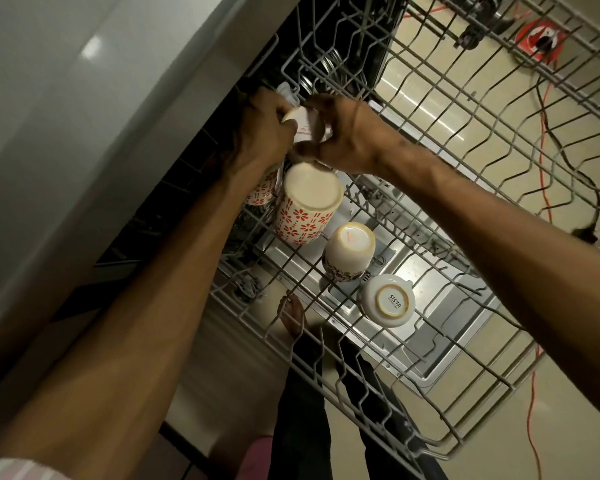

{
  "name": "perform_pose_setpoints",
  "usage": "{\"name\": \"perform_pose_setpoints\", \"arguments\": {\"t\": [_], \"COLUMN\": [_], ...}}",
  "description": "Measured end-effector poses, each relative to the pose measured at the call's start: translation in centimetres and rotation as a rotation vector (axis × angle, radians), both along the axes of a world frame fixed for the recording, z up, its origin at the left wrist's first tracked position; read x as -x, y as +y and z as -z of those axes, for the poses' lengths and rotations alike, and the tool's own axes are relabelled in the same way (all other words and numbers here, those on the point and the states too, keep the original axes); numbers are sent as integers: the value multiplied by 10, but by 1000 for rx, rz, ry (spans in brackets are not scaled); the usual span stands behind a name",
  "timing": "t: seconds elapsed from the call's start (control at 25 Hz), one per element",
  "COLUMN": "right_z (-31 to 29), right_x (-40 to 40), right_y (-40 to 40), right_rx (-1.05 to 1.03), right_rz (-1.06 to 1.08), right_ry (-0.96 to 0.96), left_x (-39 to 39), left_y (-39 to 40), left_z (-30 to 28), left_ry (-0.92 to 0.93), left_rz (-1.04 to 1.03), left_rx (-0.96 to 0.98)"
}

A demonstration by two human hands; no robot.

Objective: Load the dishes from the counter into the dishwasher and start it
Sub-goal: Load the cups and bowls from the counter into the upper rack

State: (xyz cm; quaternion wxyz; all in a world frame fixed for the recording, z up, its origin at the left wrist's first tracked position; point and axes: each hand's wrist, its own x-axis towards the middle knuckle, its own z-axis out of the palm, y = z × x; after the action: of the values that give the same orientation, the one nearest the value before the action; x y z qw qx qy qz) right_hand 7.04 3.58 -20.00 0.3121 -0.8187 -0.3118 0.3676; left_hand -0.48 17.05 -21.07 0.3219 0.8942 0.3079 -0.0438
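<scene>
loading step in hand: both hands, left hand [264, 133] and right hand [347, 133], clamped on a small cup [303, 128] at the back of the upper rack [465, 140], behind three upturned cups; next, probably seating it mouth-down between the wires.

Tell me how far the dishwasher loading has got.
Done: three mugs sit upside down in the upper rack, the red-flowered mug among them. In hand: left hand and right hand together grip a white cup. Left: seating it, closing up, starting the machine.
</scene>
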Motion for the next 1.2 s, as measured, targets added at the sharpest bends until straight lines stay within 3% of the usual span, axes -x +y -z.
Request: {"name": "perform_pose_setpoints", "arguments": {"t": [0.16, 0.68, 1.2], "right_z": [-27, -94, -184], "right_x": [20, 89, 134], "right_y": [-23, -108, -123], "right_rx": [-34, -100, -183], "right_rz": [65, 143, 104], "right_ry": [-201, -339, -373], "left_x": [15, 96, 157], "left_y": [-18, -110, -146], "left_z": [-4, -102, -192], "left_ry": [-148, -288, -337], "left_rz": [-31, -207, -217], "left_rx": [-33, 72, 118]}}
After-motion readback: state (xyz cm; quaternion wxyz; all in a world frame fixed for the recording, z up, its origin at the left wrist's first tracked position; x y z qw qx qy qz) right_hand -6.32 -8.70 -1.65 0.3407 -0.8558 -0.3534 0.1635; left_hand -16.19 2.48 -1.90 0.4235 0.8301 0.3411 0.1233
